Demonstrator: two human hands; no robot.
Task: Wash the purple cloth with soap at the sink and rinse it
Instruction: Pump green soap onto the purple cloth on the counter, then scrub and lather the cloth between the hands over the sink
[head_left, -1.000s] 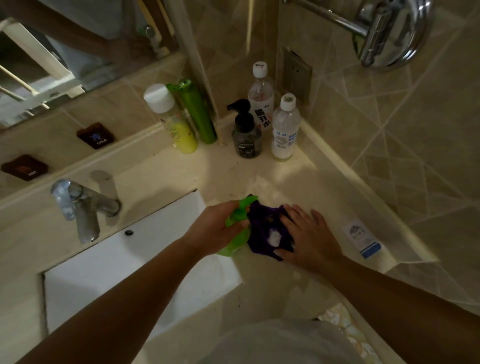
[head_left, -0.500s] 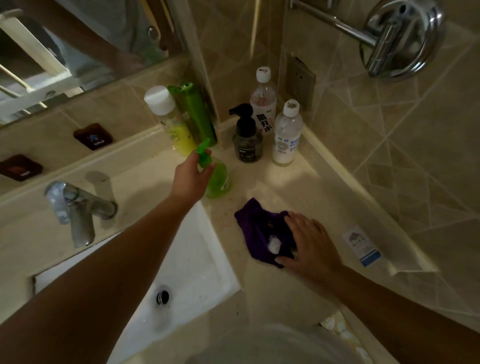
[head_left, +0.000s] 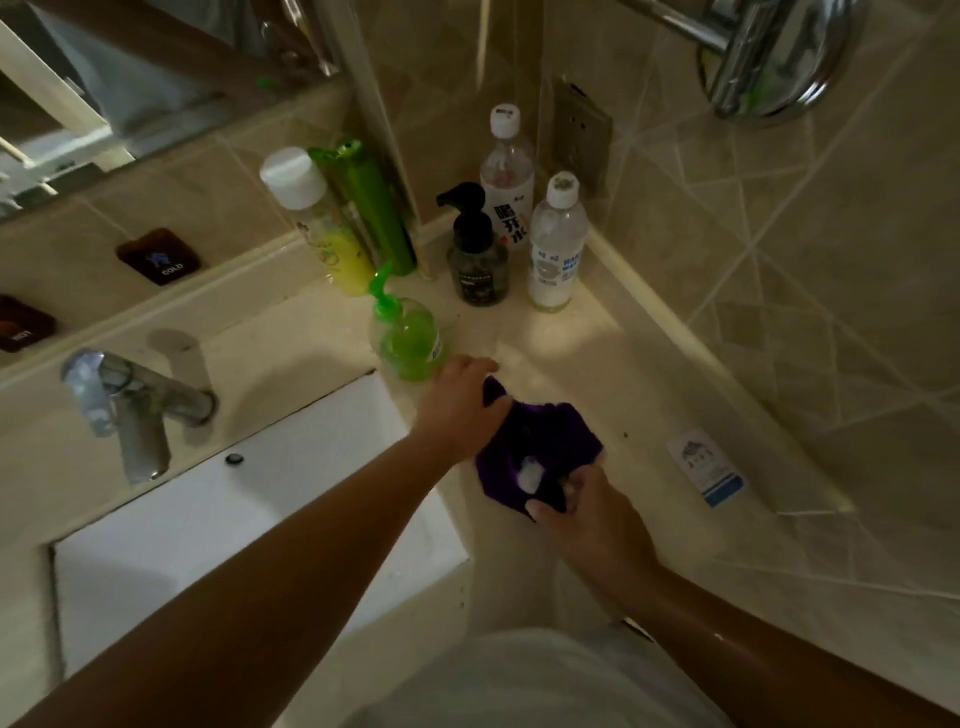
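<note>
Head view: your left hand (head_left: 460, 402) has let go of the soap bottle (head_left: 408, 338) and come back to the cloth (head_left: 540, 447). Half a sec ago it was setting that green pump bottle down at the back of the counter (head_left: 597, 364); now the bottle stands on its own just beyond your knuckles, upright, nothing touching it.

Left fingers are curled down over the cloth's far-left edge, pinching a fold. Your right hand (head_left: 587, 512), which was flat on the cloth w/ fingers spread, has closed up: fingers bunch the near-right edge, thumb tucked under the fabric. So both hands grip the cloth at opposite sides.

Cloth sits on the counter, just right of the sink (head_left: 260, 519), not in it. It's crumpled between your hands, and a white blob of soap (head_left: 530, 475) shows on top near the right hand.

What that means, as I read it: soap's applied, dispensing step done, and you're set up to scrub, i.e. rub the fabric against itself to work the blob in. Rinse hasn't begun; the tap (head_left: 124, 405) shows no water running and the basin looks dry from here, tho the light's dim. You'll need to carry the cloth left over the basin and free a hand for the tap.
</note>
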